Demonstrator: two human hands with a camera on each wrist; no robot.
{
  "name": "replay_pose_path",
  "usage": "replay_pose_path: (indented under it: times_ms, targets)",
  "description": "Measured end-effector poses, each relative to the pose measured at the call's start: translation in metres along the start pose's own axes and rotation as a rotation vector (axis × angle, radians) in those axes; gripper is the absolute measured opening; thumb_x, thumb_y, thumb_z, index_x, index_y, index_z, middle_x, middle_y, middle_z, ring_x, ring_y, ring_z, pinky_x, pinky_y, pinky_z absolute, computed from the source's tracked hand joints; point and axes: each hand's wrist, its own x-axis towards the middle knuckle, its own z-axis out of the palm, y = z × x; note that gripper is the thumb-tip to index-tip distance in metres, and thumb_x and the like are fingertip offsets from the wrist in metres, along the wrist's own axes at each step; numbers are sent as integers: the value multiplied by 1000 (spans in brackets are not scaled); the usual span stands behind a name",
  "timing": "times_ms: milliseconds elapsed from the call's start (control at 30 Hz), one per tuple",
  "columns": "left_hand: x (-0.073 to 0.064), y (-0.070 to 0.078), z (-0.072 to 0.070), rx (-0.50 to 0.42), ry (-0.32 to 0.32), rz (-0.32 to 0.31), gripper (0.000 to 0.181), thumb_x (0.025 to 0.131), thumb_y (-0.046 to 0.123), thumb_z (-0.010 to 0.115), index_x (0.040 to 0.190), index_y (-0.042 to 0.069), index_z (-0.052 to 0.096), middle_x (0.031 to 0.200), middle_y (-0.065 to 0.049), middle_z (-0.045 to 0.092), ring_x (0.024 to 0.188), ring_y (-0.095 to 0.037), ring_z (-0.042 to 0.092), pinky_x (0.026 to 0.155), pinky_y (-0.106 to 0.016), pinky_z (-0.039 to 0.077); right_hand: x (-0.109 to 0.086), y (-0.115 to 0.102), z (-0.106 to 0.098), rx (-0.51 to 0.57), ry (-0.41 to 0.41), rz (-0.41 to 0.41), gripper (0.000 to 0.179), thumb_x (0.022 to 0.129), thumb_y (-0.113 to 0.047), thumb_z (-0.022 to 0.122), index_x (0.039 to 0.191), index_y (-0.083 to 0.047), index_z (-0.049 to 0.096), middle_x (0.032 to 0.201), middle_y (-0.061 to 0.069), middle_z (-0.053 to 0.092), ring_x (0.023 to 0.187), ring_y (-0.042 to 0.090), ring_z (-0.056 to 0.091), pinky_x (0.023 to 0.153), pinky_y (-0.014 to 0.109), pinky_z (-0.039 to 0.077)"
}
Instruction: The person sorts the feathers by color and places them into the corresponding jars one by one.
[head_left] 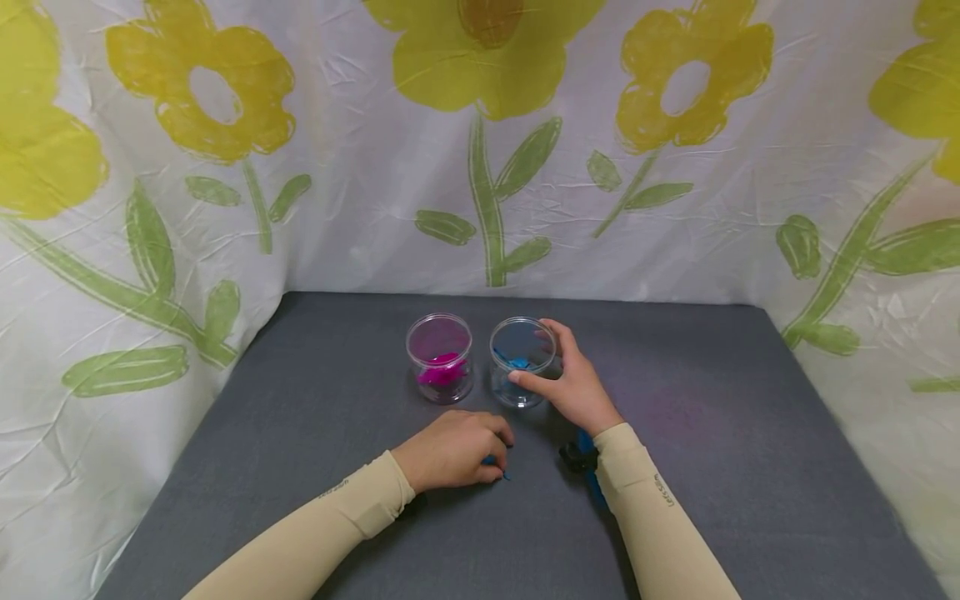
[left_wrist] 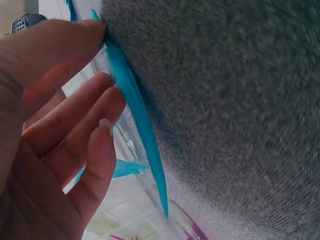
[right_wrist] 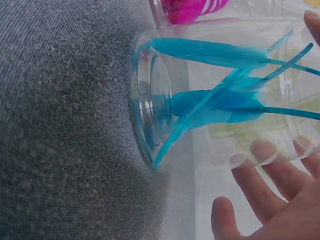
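My left hand (head_left: 457, 450) is low over the table in front of two clear jars. Its thumb and index finger pinch a slim blue feather (left_wrist: 142, 120), which lies close along the cloth in the left wrist view. My right hand (head_left: 581, 392) holds the right-hand clear jar (head_left: 504, 387), thumb at the near side and fingers round the far side. Several blue feathers (right_wrist: 215, 107) stand in this jar, quills toward its mouth. Just left of it, a second clear jar (head_left: 441, 337) contains bright pink feathers (head_left: 444, 371).
Something blue (head_left: 587, 440) lies under my right wrist, partly hidden by the sleeve and a black wrist device (head_left: 577, 458). Dark grey cloth covers the table (head_left: 720, 467). A white curtain (head_left: 337, 183) with yellow flowers hangs behind and at both sides.
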Motion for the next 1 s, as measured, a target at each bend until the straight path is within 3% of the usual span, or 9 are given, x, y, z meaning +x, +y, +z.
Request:
replay_pose_path:
  times_ms: [233, 467, 633, 800, 1000]
  targets:
    - [5, 4, -5, 37, -48, -26, 7, 88, 30, 90, 92, 29, 83, 114, 11, 71, 97, -6, 69, 86, -29, 61, 0, 1, -1, 6, -1, -3, 102, 88, -61, 85, 167, -37, 26, 171, 1, 44, 160, 34, 39, 125, 67, 37]
    - [14, 18, -11, 247, -46, 14, 10, 83, 26, 90, 82, 28, 80, 97, 8, 67, 80, -9, 63, 68, -26, 56, -1, 2, -1, 4, -1, 1, 103, 88, -61, 85, 168, -37, 25, 171, 0, 44, 160, 34, 39, 125, 68, 37]
    - [15, 22, -10, 321, -26, 17, 4, 87, 26, 86, 90, 25, 83, 95, 6, 68, 79, -11, 63, 69, -27, 57, -1, 0, -1, 9, 4, -4, 101, 88, -59, 86, 167, -36, 27, 170, 1, 45, 159, 34, 40, 125, 67, 37]
    - [12, 14, -14, 178, -25, 8, 8, 86, 26, 85, 85, 27, 77, 94, 9, 65, 75, -5, 59, 70, -25, 56, -1, 0, -1, 10, -3, -1, 102, 88, -60, 85, 168, -36, 26, 171, 1, 44, 160, 34, 38, 125, 68, 37]
    - [7, 0, -42, -80, 13, -46, 11, 89, 26, 82, 88, 28, 71, 103, 12, 66, 81, -3, 60, 73, -23, 55, -1, 1, 0, 5, -2, -9, 102, 89, -61, 84, 168, -36, 25, 171, 2, 44, 159, 35, 39, 123, 68, 39]
